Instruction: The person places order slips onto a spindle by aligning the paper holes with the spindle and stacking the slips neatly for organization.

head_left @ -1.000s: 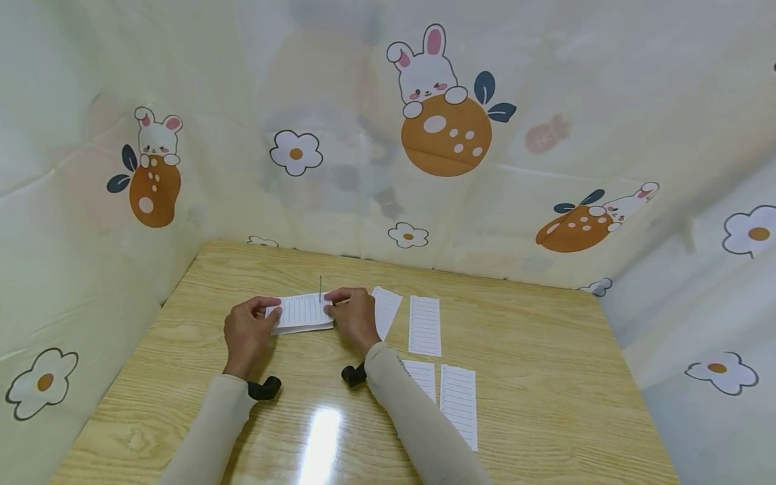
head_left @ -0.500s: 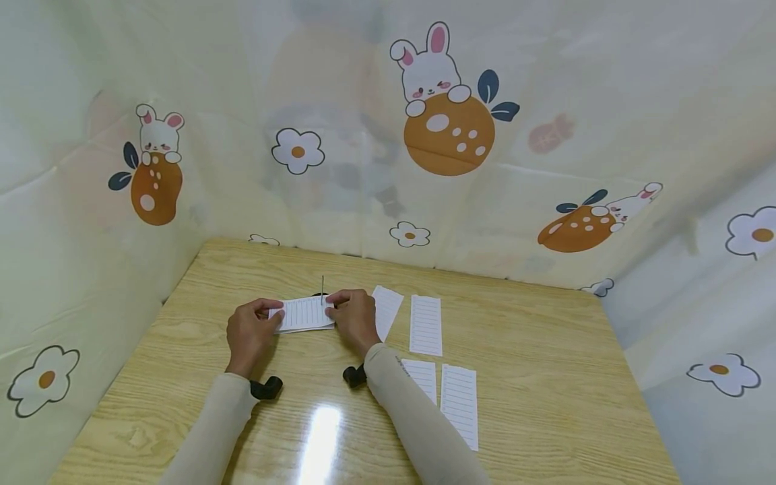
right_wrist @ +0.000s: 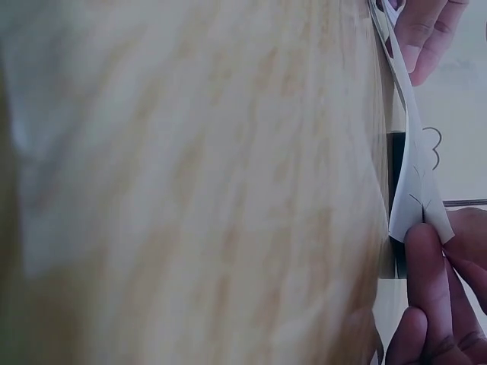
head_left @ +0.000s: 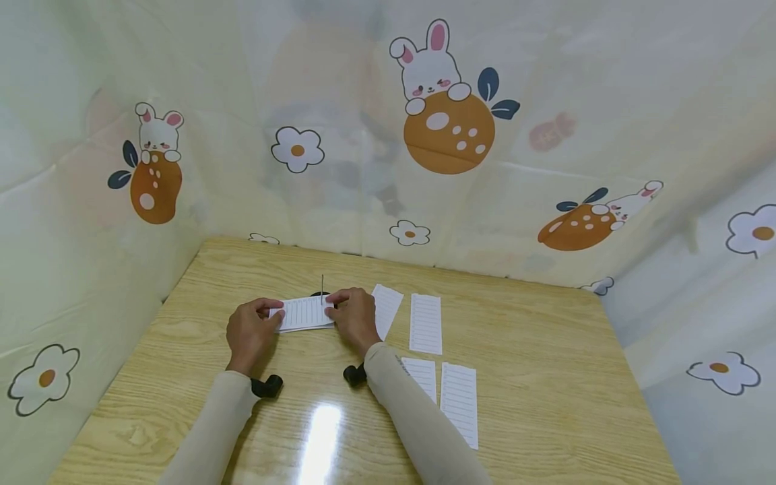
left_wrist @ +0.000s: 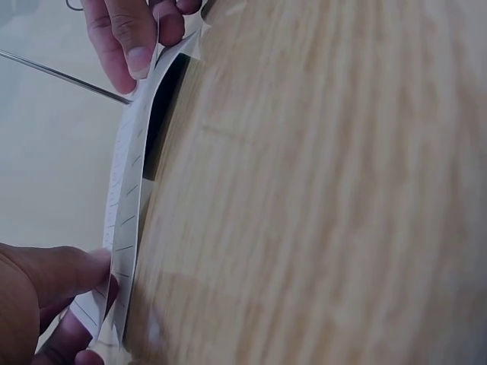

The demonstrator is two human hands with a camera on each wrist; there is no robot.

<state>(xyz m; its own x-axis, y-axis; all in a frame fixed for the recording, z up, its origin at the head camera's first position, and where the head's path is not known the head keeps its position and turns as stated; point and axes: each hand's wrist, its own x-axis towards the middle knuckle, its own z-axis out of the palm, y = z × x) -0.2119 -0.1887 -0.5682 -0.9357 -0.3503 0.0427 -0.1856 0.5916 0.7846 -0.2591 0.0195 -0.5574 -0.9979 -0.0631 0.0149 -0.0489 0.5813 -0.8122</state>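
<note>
My left hand (head_left: 250,333) pinches the left end of a white lined paper slip (head_left: 303,313), thumb on the near side. At the other end, my right hand (head_left: 356,320) pinches the slip between thumb and fingers. A thin upright metal spike (head_left: 322,283) rises from the paper close to the right fingertips. In the left wrist view the rod (left_wrist: 65,76) meets the slip there, and a black base (left_wrist: 163,122) shows beneath. More than one paper layer is seen edge-on; how many cannot be told. The right wrist view shows the paper (right_wrist: 415,167) bent above the base.
Several lined slips lie right of the hands: a tilted slip (head_left: 388,306), a straight slip (head_left: 426,325) and a nearer slip (head_left: 459,404), with another partly under the right sleeve (head_left: 412,411). A printed curtain (head_left: 339,195) borders the wooden table (head_left: 545,377).
The slip has come down slightly, and the gap below its near edge has narrowed. The black base now shows behind it. Both hands keep their pinch, almost in place.
</note>
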